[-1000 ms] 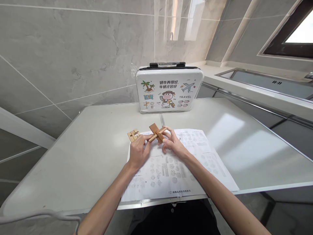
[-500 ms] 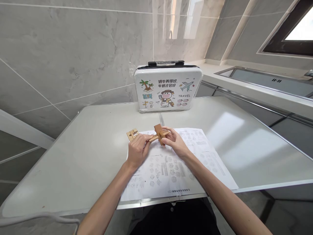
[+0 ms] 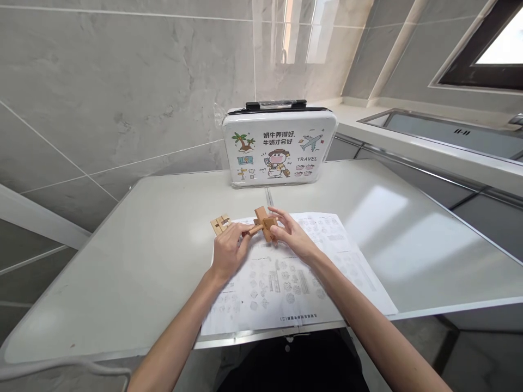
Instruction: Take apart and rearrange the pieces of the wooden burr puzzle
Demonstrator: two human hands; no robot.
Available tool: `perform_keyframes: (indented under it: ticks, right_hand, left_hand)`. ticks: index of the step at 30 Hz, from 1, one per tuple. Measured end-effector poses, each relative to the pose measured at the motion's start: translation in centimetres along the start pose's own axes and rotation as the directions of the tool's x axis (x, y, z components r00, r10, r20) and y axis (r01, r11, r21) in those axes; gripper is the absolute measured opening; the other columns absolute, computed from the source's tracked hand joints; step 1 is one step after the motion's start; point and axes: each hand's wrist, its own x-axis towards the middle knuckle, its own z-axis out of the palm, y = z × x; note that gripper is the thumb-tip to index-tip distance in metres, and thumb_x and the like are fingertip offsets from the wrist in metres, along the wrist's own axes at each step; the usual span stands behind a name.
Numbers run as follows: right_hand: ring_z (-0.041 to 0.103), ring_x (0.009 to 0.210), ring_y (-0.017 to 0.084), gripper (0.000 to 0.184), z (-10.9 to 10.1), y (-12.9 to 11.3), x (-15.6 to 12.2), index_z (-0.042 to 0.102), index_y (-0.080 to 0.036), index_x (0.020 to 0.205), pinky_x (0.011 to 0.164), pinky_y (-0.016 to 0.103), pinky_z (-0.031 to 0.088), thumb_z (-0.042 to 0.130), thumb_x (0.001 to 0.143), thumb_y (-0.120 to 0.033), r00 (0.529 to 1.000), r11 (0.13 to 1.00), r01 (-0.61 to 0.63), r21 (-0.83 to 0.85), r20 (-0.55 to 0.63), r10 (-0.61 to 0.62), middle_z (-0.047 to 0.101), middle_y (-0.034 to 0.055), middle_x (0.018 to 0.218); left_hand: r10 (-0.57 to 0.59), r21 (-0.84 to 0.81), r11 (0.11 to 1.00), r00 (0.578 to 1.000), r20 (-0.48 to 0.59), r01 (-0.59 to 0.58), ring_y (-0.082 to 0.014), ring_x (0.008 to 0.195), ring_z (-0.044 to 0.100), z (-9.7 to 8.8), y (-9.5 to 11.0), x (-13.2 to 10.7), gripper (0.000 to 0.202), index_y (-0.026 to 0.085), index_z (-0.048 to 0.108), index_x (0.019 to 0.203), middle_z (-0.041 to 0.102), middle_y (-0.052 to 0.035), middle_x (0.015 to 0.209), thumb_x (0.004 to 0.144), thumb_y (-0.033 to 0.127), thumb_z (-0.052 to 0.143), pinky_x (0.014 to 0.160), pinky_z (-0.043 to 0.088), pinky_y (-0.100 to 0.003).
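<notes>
A wooden burr puzzle [image 3: 261,215] of crossed, interlocking pieces is held between my two hands, just above a printed sheet [image 3: 281,294]. My left hand [image 3: 229,245] is closed, pinching a wooden bar that sticks out of the puzzle's left side. On the puzzle's right side, my right hand [image 3: 295,235] grips it between thumb and fingers, with the index finger raised along the top. Beyond my left knuckles lies a flat lighter wooden piece [image 3: 220,223] with slots, partly covered by that hand. Small diagrams fill the sheet, which appears upside down to me.
A white cartoon-printed case [image 3: 281,147] with a black handle stands upright at the back of the white folding table [image 3: 143,261]. A grey tiled wall rises behind it. To the right is a counter [image 3: 425,130] with a sink. A pale cable [image 3: 69,362] curves at the lower left.
The puzzle has turned slightly in my hands, and its right part now faces me more broadly. My right index finger has lifted and straightened. The flat slotted piece stays put.
</notes>
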Motion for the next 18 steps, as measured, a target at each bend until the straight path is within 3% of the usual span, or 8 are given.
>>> perform_keyframes:
  ticks: [4, 8, 15, 18]
  right_hand:
    - [0.070, 0.090, 0.023, 0.058, 0.16, -0.25, -0.05, 0.059, -0.027, 0.140, 0.064, 0.031, 0.055, 0.071, 0.093, -0.059, 0.991, 0.992, -0.086, 0.094, 0.106, 0.076, 0.068, 0.0095, 0.115]
    - [0.070, 0.086, 0.021, 0.047, 0.14, -0.70, -0.13, 0.068, -0.024, 0.122, 0.055, 0.026, 0.048, 0.075, 0.090, -0.058, 0.984, 0.983, -0.118, 0.144, 0.147, 0.097, 0.072, 0.0093, 0.112]
    - [0.062, 0.066, 0.013, 0.043, -0.53, -0.85, 0.10, 0.071, -0.025, 0.111, 0.041, 0.024, 0.030, 0.079, 0.085, -0.058, 0.998, 0.980, -0.069, 0.189, 0.001, 0.070, 0.070, 0.0101, 0.133]
    - [0.054, 0.058, 0.010, 0.042, -0.78, -0.85, 0.29, 0.070, -0.025, 0.101, 0.040, 0.025, 0.032, 0.076, 0.085, -0.063, 0.991, 0.978, 0.013, 0.210, -0.135, 0.016, 0.070, 0.0086, 0.137]
  left_hand:
    - [0.033, -0.069, 0.997, 0.997, 0.072, -0.028, -0.0190, 0.081, 0.069, -0.07, 0.19, 0.13, 0.013, 0.024, 0.067, 0.111, 0.076, -0.0038, 0.094, 0.106, 0.023, 0.055, 0.069, 0.051, -0.032]
    - [0.038, -0.123, 0.992, 0.994, 0.099, -0.025, -0.0179, 0.077, 0.067, -0.20, 0.45, 0.41, 0.013, 0.023, 0.066, 0.110, 0.076, -0.0040, 0.093, 0.106, 0.022, 0.055, 0.069, 0.051, -0.032]
    - [-0.080, -0.043, 0.996, 0.994, 0.079, 0.083, -0.0145, 0.064, 0.059, -0.13, 0.16, 0.29, 0.012, 0.022, 0.067, 0.104, 0.075, -0.0020, 0.088, 0.105, 0.026, 0.056, 0.062, 0.045, -0.029]
    - [-0.212, -0.045, 0.975, 0.975, 0.073, 0.215, -0.0143, 0.063, 0.059, -0.05, 0.17, 0.27, 0.014, 0.022, 0.068, 0.103, 0.074, -0.0012, 0.088, 0.104, 0.031, 0.057, 0.062, 0.044, -0.028]
